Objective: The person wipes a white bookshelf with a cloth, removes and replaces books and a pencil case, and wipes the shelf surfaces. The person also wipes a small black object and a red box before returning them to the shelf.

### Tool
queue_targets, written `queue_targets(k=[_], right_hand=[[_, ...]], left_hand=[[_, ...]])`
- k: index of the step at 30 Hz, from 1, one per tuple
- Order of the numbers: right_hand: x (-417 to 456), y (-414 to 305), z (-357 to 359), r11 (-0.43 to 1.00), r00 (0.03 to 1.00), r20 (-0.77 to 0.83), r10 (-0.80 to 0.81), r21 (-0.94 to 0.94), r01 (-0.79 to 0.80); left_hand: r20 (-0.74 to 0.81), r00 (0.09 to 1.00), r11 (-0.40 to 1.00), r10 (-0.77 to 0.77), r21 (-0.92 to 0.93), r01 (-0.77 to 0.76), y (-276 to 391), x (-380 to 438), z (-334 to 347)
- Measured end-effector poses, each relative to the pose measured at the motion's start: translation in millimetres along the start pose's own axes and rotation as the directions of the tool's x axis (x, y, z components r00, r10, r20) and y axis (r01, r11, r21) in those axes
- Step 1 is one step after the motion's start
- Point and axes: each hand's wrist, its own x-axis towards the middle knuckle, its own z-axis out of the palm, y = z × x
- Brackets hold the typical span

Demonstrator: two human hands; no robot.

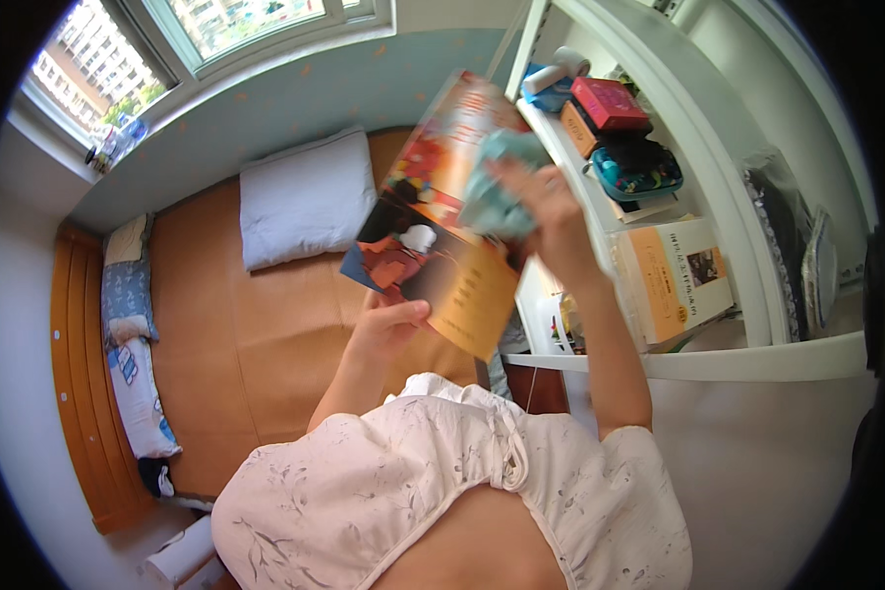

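Note:
My left hand (394,321) grips the lower edge of a colourful illustrated book (450,251), thumb on its cover. The book is tilted in front of me, above the bed. My right hand (542,203) holds a crumpled teal cloth (501,188) against the upper right part of the cover. Both the cloth and the right hand's fingers are blurred. The book's far side is hidden, and so are most of my left fingers behind it.
White shelves (590,173) at the right hold boxes, a zip case (634,173) and a stack of books (671,280). Behind my left hand lies a bed with a brown mat (214,317) and a pale pillow (306,199). A window sill with bottles (122,140) is at the upper left.

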Motion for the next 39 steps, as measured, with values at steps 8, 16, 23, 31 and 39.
queue_targets(k=[8, 16, 23, 31, 39], right_hand=[[5, -25, 32, 0.989, 0.994, 0.059, -0.089, -0.11, 0.095], [22, -33, 30, 0.985, 0.993, 0.015, -0.12, -0.125, 0.121], [16, 35, -19, 0.743, 0.748, 0.06, 0.661, 0.081, -0.664], [-70, -12, 39, 0.961, 0.961, 0.042, 0.275, 0.028, -0.276], [-87, -17, 56, 0.954, 0.952, -0.102, 0.29, 0.108, -0.279]], left_hand=[[-0.044, 0.999, 0.974, 0.007, 0.226, 0.003, 10, 0, 15], [0.189, 0.974, 0.979, -0.127, 0.181, 0.092, 5, 2, -33], [0.128, 0.982, 0.97, -0.137, 0.22, 0.106, 4, -13, -49], [-0.023, 0.977, 0.914, -0.211, 0.35, 0.206, -11, 0, -33], [0.22, 0.975, 0.713, 0.011, 0.682, -0.162, -27, -5, -28]])
